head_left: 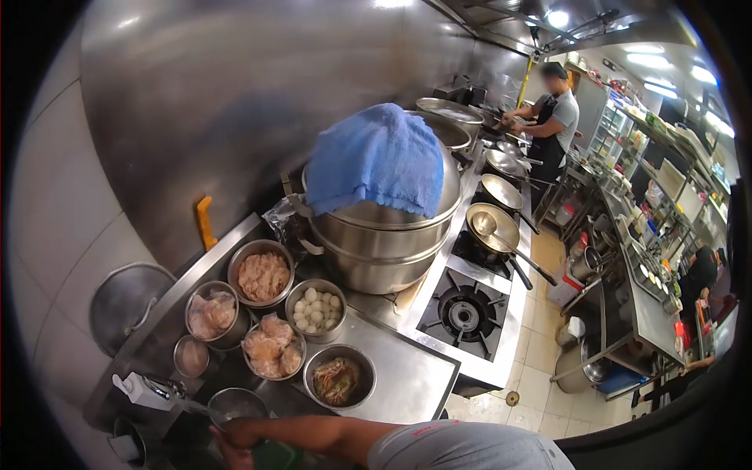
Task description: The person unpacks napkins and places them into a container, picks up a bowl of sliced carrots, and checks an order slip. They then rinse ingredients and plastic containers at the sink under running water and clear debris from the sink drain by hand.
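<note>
Your right hand [240, 433] has bare worktop [403, 374] to its right, past the rightmost bowl [366, 390]; clustered bowls [319, 334] block the way ahead, the towel-draped pot [384, 266] beyond them.

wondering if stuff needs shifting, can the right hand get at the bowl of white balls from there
Probably yes: the bowl of white balls is uncovered. From where the right hand is, the way across looks free, with mainly the open bowl of pinkish food to lift over.

You stand in a commercial-looking kitchen: a gas burner [464, 315] at four o'clock, a frying pan [505, 234] at three, an aproned co-worker [551, 129] at two.
</note>
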A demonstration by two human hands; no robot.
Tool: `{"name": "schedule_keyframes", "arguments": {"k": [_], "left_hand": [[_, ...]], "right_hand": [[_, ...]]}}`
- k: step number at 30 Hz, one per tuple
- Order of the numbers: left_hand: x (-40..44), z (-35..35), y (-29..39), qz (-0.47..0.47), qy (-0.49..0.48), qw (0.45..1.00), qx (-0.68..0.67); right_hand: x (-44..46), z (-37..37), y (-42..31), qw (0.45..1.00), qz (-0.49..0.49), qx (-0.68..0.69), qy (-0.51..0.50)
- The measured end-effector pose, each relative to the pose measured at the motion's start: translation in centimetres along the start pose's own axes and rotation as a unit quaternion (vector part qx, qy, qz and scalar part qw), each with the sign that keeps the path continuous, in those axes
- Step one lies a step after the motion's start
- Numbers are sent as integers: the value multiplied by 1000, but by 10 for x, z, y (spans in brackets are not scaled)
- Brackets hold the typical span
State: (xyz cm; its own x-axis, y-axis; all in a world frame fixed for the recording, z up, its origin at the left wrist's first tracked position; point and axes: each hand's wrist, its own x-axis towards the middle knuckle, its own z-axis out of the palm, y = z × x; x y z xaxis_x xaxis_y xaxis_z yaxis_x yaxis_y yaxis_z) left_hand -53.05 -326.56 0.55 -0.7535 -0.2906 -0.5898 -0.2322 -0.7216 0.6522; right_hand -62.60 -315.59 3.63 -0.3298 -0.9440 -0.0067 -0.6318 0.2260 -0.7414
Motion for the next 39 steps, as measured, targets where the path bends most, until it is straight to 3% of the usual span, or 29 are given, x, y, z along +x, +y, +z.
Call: {"name": "schedule_keyframes", "arguments": {"k": [4, 6, 8, 9, 10, 11, 12, 13, 14, 16, 17, 18, 19, 20, 21, 23, 24, 25, 26, 28, 31, 32, 33, 34, 35, 36, 37, 38, 39], "left_hand": [[2, 15, -8, 74, -52, 991, 95], [7, 14, -9, 119, -66, 980, 145], [13, -3, -12, 221, -74, 940, 251], [16, -18, -14, 323, -72, 870, 366], [19, -29, -14, 420, -58, 775, 469], [24, -39, -14, 484, -43, 702, 521], [29, -34, -13, 486, -35, 702, 519], [33, -30, -8, 361, -62, 865, 342], [38, -25, -2, 217, -85, 964, 131], [9, 15, -12, 275, -48, 950, 142], [-1, 31, -17, 325, -27, 932, 158], [-5, 33, -17, 327, -13, 931, 159], [-6, 33, -21, 317, 21, 932, 173], [-3, 29, -27, 306, 56, 932, 185], [14, 9, -37, 307, 70, 932, 182], [48, -53, -56, 204, -29, 978, -16], [27, -31, -50, 259, -19, 965, -15], [20, -31, -44, 258, -5, 966, -16], [16, -35, -40, 267, 1, 963, 40], [-1, -28, -24, 269, 33, 944, 186], [-17, -8, -6, 257, 95, 921, 276], [-26, 6, 0, 274, 100, 909, 296], [-25, 15, 3, 272, 109, 909, 295], [-21, 19, 2, 262, 84, 930, 245], [-15, 17, -4, 250, 63, 947, 194], [-9, 7, -11, 237, 49, 960, 144], [-3, -13, -18, 226, 45, 969, 93], [26, -55, -34, 218, 112, 967, 73], [52, -97, -42, 192, 30, 978, 76]], "right_hand": [[-24, -26, -24, 997, 80, -3, 14], [-48, -55, -45, 990, 87, -76, -80], [-47, -35, -38, 996, 78, -46, -19], [-44, -26, -30, 997, 70, -10, 41], [-41, -25, -22, 997, 69, -8, 41], [-36, -26, -13, 999, 42, 18, -27], [-32, -27, -2, 994, 13, 41, -97], [-32, -21, 8, 993, 3, 42, -106], [-38, -18, 22, 991, 25, -125, -52], [-40, -1, 35, 897, 58, -433, 73], [-30, 2, 26, 899, 43, -429, 70], [-22, 2, 12, 946, 165, -275, 34], [-17, 2, 2, 952, 285, -112, -10], [-18, 1, -5, 952, 300, 40, -49], [-16, 10, -4, 954, 292, 39, -61], [-7, 27, 14, 981, 177, 23, -70], [-2, 38, 26, 990, 120, 19, -73], [-2, 52, 34, 995, 65, 18, -75], [-2, 63, 35, 997, 10, 16, -76], [-40, -26, -34, 956, 54, -253, -137], [20, 98, 83, 915, 37, -401, 31], [10, 88, 59, 917, 32, -397, 26], [-9, 60, 18, 959, 137, -245, 32], [-22, 47, -11, 967, 239, -84, 31], [-6, 76, 34, 993, 106, 41, -6], [12, 120, 74, 983, -30, 174, -44], [18, 106, 59, 983, -57, -111, -133], [-22, 57, 3, 969, 122, 213, 28], [-42, 41, -14, 991, 45, 85, 98]]}}
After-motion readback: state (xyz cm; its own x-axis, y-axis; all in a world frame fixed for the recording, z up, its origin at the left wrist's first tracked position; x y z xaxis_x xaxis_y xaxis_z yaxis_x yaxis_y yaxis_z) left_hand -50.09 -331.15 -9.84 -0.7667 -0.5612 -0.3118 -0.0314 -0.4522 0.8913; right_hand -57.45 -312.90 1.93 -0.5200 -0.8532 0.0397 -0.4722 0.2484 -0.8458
